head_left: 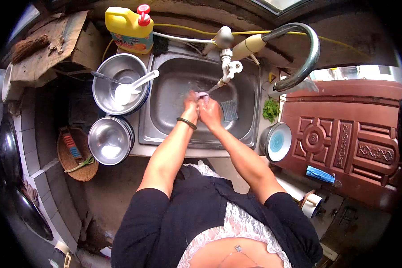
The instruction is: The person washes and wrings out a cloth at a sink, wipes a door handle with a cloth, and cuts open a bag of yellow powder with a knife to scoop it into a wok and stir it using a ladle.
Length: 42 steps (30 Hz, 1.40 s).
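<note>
Both my hands are together over the metal sink (165, 116), just below the white tap (228, 70). My left hand (191, 104), with a dark bangle (186, 123) at the wrist, is partly blurred and closed on a pale pinkish cloth (203, 95). My right hand (209, 111) is curled round the same cloth from the other side. Water from the tap seems to run onto it. A grey-green scrubbing pad (230, 110) lies in the sink to the right of my hands.
Left of the sink are a steel bowl (103, 71) with a white ladle (140, 81), stacked bowls (108, 142) and a yellow jug (129, 31). Green leaves (271, 109) and a white-blue bowl (279, 142) are on the right. A curved pipe (315, 53) arches above.
</note>
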### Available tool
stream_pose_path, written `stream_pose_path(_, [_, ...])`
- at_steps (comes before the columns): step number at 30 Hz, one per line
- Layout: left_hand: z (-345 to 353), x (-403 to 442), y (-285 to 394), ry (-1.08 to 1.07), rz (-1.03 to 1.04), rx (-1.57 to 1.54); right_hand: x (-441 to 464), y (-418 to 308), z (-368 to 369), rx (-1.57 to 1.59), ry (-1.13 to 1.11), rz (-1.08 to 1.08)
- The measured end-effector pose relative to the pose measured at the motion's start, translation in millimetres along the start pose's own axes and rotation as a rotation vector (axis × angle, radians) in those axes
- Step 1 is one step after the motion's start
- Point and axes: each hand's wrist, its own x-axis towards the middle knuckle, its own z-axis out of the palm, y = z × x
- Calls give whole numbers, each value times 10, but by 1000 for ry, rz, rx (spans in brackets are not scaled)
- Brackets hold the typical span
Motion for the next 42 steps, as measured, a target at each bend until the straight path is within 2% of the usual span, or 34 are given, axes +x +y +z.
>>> stream_pose_path(1, [-81,53,-46,-109,10,24,78,-8,-60,-31,-27,-23])
stream_pose_path(2, [-104,142,-159,-64,-2,55,176,13,-112,-59,-51,-40])
stream_pose_path(3, [62,-141,-64,38,-47,65,409,146,-143,-211,-98,120])
stream_pose_path(4, [118,-258,9,-79,-52,38,647,413,-118,-131,-88,203])
stream_pose_path(5, [129,-321,101,-199,-57,9,900,808,51,-57,-28,176])
stream_pose_path(6, [116,-375,195,-318,-66,-22,1073,962,57,195,-68,316])
stream_pose_path(7, [61,-388,368,-324,48,292,1035,861,-124,446,-72,403])
stream_pose_path(8, [26,-428,561,-273,149,647,961,607,-396,698,-79,482])
stream_pose_path(9, [-55,-315,424,25,352,976,863,395,-644,780,-232,499])
stream_pose_path(10, [-156,-216,294,346,554,1290,777,265,-764,704,-285,444])
stream_pose_path(12, [-11,-534,398,-137,578,1238,611,137,-872,554,-385,341])
stream_pose_path(13, [43,-470,272,-376,557,1033,519,247,-778,580,-383,182])
stream_pose_path(16, [274,-788,378,-626,500,817,367,111,-1063,629,-323,177])
stream_pose_path(17, [260,-681,343,-563,796,1162,316,-34,-1210,569,-315,257])
stream_pose_path(20, [374,-899,372,-455,805,1327,220,46,-1278,680,-350,141])
stream_pose_path(21, [373,-863,368,-501,860,1273,192,37,-1314,715,-363,97])
stream_pose_path(24, [192,-838,330,-378,483,1144,138,-24,-1479,544,-235,7])
stream_pose_path(27, [71,-707,142,-324,731,864,35,168,-1320,442,-278,-136])
stream_pose_path(28, [173,-893,236,-332,456,719,-25,221,-1221,381,-294,-172])
stream_pose_path(29, [256,-1022,316,-385,282,475,-88,286,-1114,233,-354,-170])
stream_pose_path(30, [311,-1103,359,-430,108,230,-190,291,-999,163,-224,-330])
stream_pose_path(31, [263,-1120,431,-507,27,312,-232,292,-940,150,-200,-288])
stream_pose_path(34, [119,-1105,421,-592,193,509,-242,367,-922,206,-136,-223])
stream_pose_path(35, [67,-1082,441,-484,278,593,-244,406,-935,242,-116,-208])
stream_pose_path(38, [-163,-961,564,-425,308,867,-211,391,-1237,404,-121,-142])
stream_pose_path(40, [-289,-851,580,-364,498,919,-120,436,-1423,502,-89,-118])
stream_pose_path(42, [-336,-882,702,-309,555,1075,-60,510,-1555,613,-104,-98])
